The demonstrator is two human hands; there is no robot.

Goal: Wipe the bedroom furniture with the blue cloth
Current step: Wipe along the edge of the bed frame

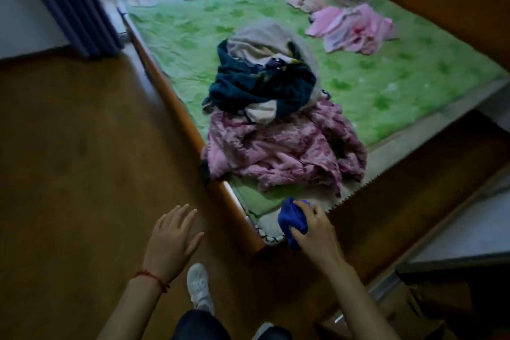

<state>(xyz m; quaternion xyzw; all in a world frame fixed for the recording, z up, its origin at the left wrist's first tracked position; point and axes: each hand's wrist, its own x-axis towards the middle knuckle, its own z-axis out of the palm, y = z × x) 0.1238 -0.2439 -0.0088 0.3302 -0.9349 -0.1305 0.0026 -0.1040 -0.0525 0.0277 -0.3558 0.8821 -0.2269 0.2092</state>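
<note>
My right hand (314, 232) grips the bunched blue cloth (293, 222) just over the near corner of the bed. The bed has a wooden side rail (176, 107) and a green cover (386, 85). My left hand (172, 237) hovers over the wooden floor to the left of the bed corner, fingers spread and holding nothing. A red string sits on that wrist.
A heap of clothes lies on the bed: a purple garment (281, 152), a dark teal and grey pile (265, 77), pink pieces (350, 26) farther back. A grey surface (469, 232) stands at right. Purple curtain (71, 3) and balcony door are beyond. My white shoe (199, 288) is on the floor.
</note>
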